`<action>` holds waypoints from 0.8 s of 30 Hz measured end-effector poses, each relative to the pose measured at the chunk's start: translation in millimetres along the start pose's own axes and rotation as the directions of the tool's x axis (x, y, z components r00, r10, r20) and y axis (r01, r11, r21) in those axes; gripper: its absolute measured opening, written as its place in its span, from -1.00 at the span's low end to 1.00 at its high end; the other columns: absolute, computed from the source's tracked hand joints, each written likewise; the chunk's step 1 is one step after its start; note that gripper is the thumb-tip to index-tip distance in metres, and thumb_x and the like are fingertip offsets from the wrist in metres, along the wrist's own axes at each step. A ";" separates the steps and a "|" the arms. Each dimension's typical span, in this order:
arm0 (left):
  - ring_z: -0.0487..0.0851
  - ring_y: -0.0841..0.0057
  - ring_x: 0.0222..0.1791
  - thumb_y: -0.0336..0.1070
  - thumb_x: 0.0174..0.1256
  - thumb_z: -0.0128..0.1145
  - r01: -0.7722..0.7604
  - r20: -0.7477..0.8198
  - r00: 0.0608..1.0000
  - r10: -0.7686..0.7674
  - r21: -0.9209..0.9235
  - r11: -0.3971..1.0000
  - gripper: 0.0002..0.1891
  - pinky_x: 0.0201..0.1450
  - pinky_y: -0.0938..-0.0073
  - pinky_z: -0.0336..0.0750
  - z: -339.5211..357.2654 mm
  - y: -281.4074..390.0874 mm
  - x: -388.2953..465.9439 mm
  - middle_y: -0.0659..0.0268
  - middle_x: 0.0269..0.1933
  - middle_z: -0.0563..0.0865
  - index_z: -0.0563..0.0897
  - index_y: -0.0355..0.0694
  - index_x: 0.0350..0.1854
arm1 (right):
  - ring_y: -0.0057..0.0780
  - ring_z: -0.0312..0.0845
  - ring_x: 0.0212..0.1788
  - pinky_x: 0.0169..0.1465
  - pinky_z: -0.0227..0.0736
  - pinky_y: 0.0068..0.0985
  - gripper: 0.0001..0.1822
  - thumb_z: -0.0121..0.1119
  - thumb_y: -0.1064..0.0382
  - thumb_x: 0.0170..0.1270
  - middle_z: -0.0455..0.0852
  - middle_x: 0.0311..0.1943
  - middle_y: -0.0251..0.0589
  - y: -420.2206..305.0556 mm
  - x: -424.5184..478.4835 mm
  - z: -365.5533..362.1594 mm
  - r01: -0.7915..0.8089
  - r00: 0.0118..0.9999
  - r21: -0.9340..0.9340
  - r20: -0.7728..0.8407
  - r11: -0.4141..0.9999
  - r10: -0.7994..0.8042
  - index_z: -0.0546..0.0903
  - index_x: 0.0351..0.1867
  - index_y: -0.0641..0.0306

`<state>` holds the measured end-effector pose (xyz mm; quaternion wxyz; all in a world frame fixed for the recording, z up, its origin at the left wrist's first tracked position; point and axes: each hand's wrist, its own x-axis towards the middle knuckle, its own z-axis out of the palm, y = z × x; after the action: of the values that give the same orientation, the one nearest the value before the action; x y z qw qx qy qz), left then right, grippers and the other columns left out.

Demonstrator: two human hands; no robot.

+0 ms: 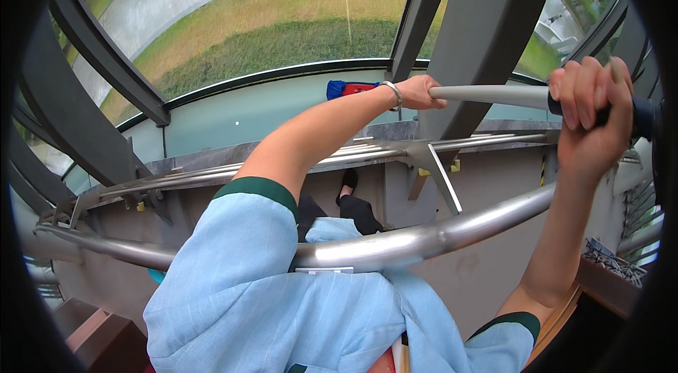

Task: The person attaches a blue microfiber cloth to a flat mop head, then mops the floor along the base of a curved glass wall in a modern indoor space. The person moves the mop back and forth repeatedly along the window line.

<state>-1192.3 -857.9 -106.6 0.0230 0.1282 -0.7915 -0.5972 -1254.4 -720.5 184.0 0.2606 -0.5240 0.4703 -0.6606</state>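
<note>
My left hand (422, 92), with a metal bangle on its wrist, reaches across in front of me and is closed around one end of a pale pole (487, 92). Farther right and higher, my right hand (593, 95) grips the black sleeve (643, 118) on the same pole. The pole runs nearly level between both hands; its right end is lost in the dark rim. Just past my left wrist is a red and blue bundle (347, 89), partly hidden by the forearm. Whether it joins the pole I cannot tell.
A thick steel handrail (371, 251) curves in front of my body, with thinner rails (360, 153) beyond. Large glass panes (275, 29) stand between grey steel beams (487, 13); lawn and paving lie outside. Brown furniture (106, 336) stands lower left, a brown box (604, 288) lower right.
</note>
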 end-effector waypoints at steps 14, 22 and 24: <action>0.36 0.63 -0.59 -0.02 0.21 0.21 0.089 0.084 0.993 -0.085 -0.036 0.995 -0.57 -0.49 0.46 0.29 -10.6 8.5 -57.8 0.43 -0.67 0.40 0.50 -0.29 -0.63 | -0.70 0.03 -0.73 -0.40 0.14 -0.60 -0.68 -0.20 0.21 0.42 0.21 -0.75 -0.48 -1.8 20.2 -5.7 -0.019 0.980 0.158 0.200 0.987 -0.013 0.27 -0.58 0.07; 0.23 0.67 -0.64 -0.08 0.23 0.16 0.192 0.006 0.981 -0.192 0.017 0.981 -0.54 -0.59 0.45 0.15 -59.3 -27.6 -138.8 0.49 -0.70 0.29 0.34 -0.28 -0.70 | -0.68 0.04 -0.71 -0.34 0.18 -0.57 -0.74 -0.17 0.23 0.36 0.20 -0.75 -0.49 41.7 20.1 46.9 -0.061 0.970 0.375 0.239 0.925 -0.033 0.26 -0.57 0.05; 0.37 0.55 -0.59 -0.01 0.23 0.14 0.294 0.039 0.953 -0.301 0.120 0.948 -0.57 -0.48 0.38 0.31 -77.2 -47.9 -164.9 0.35 -0.66 0.43 0.48 -0.32 -0.59 | -0.65 0.06 -0.69 -0.36 0.17 -0.56 -0.73 -0.17 0.22 0.37 0.20 -0.75 -0.48 64.8 13.9 66.1 -0.086 0.973 0.443 0.228 0.892 -0.019 0.27 -0.56 0.08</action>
<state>-1009.9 -904.6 -110.8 -0.0971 0.2301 -0.7958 -0.5517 -1206.5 -782.5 132.8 0.4380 -0.5130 0.2807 -0.6828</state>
